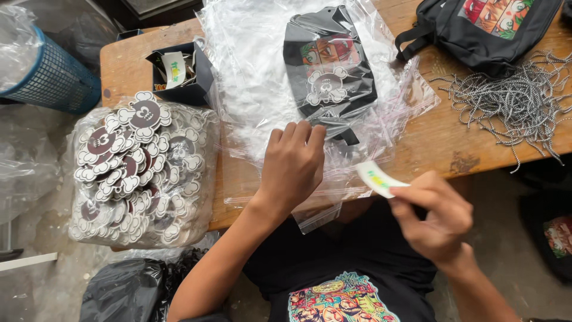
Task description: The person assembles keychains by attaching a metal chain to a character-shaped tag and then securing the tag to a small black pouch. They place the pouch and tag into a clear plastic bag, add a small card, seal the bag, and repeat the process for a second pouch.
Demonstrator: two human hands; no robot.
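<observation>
Pinched in the right hand, a white sticker is held just right of the left hand, pressed flat on the bagged black pouch.

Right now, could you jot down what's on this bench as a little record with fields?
left hand: pressing flat on the clear plastic bags
right hand: pinching a small white label
in the top bag: a black pouch with a cartoon print
left of the bags: a heap of flower-shaped tags in plastic
behind the heap: a dark box of labels
far right: a pile of grey cords, a black backpack
surface: wooden table
</observation>
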